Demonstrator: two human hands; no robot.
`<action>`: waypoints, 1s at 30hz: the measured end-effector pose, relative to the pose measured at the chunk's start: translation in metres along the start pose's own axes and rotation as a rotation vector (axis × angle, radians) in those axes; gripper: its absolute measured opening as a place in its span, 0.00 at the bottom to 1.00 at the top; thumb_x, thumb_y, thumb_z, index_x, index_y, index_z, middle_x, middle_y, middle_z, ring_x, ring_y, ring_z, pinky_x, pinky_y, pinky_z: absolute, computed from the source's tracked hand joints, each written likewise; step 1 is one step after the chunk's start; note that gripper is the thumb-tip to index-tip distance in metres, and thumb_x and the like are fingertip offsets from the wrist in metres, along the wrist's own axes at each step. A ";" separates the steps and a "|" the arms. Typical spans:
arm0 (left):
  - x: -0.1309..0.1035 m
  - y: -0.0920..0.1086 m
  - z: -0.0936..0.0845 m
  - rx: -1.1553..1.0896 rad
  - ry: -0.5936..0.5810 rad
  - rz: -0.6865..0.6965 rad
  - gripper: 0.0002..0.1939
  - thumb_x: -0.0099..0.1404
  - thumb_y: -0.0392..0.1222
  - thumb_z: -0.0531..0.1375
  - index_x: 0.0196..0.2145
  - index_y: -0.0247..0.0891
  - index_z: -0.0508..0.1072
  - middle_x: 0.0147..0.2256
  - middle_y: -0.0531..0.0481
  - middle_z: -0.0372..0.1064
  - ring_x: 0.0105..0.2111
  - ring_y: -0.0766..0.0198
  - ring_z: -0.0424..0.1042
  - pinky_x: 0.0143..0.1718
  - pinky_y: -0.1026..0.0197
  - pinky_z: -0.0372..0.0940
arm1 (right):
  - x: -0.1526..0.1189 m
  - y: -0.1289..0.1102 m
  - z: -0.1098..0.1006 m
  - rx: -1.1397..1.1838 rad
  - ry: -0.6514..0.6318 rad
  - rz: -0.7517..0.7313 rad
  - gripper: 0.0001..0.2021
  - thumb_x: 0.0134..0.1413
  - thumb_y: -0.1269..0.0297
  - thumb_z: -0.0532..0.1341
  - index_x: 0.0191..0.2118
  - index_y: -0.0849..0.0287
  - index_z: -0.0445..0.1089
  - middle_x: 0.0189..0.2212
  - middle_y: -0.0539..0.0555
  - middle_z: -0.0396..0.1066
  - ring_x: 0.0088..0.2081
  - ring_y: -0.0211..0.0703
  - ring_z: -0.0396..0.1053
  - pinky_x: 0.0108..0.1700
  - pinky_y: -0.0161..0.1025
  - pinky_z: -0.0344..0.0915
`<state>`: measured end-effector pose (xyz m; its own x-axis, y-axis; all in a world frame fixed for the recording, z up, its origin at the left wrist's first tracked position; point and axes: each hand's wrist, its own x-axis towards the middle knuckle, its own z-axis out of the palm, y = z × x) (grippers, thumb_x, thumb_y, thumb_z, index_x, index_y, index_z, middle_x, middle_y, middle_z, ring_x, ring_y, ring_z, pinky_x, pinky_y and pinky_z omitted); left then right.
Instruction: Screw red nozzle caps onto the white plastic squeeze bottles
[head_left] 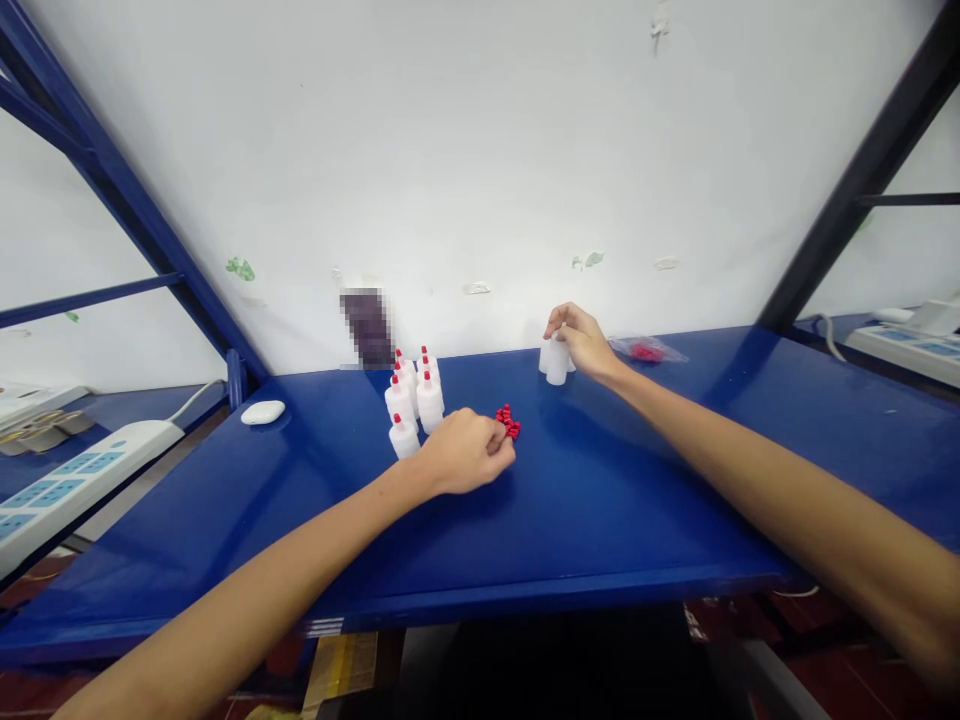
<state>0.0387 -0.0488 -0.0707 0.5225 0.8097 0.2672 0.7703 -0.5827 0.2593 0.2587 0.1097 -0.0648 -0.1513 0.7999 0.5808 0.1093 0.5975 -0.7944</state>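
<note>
My left hand [469,450] reaches over the blue table with thumb and fingers pinched at the near edge of a small pile of red caps [511,428]. Whatever sits between those fingertips is hidden. Farther back, my right hand [581,340] has its fingers closed around the top of a white plastic squeeze bottle [556,366], which shows no red cap. More white bottles stand close behind it, partly covered by the hand. Left of my left hand, several white bottles [430,405] with red-tipped nozzles stand upright in two rough rows.
A clear plastic bag [649,350] with red pieces lies beyond my right wrist. At the table's left is a white rounded case [263,412]. A pixelated dark object [369,328] leans at the wall. Power strips [71,485] and blue rack posts [142,190] flank the table [600,520].
</note>
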 end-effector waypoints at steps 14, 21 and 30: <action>0.038 -0.042 0.008 0.241 -0.102 0.143 0.30 0.61 0.23 0.46 0.57 0.40 0.67 0.45 0.43 0.68 0.43 0.59 0.72 0.44 0.60 0.66 | -0.048 -0.021 0.014 0.422 -0.102 0.241 0.06 0.40 0.69 0.56 0.30 0.58 0.65 0.23 0.50 0.69 0.27 0.41 0.68 0.35 0.41 0.66; 0.043 -0.039 0.007 0.341 -0.143 0.195 0.24 0.60 0.23 0.48 0.47 0.37 0.75 0.39 0.43 0.72 0.40 0.57 0.73 0.40 0.60 0.67 | -0.072 -0.029 0.027 0.527 -0.253 0.367 0.11 0.47 0.59 0.55 0.33 0.59 0.69 0.23 0.53 0.71 0.25 0.44 0.68 0.31 0.41 0.65; 0.033 -0.017 -0.002 -0.100 0.265 0.065 0.12 0.66 0.34 0.55 0.42 0.37 0.77 0.38 0.45 0.76 0.38 0.61 0.75 0.39 0.60 0.70 | -0.082 -0.040 0.033 0.417 -0.401 0.310 0.09 0.51 0.59 0.56 0.29 0.59 0.66 0.25 0.54 0.72 0.27 0.43 0.69 0.32 0.39 0.64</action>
<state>0.0423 -0.0128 -0.0646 0.4459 0.7316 0.5158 0.6916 -0.6473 0.3204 0.2347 0.0188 -0.0865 -0.5373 0.8002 0.2664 -0.1708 0.2061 -0.9635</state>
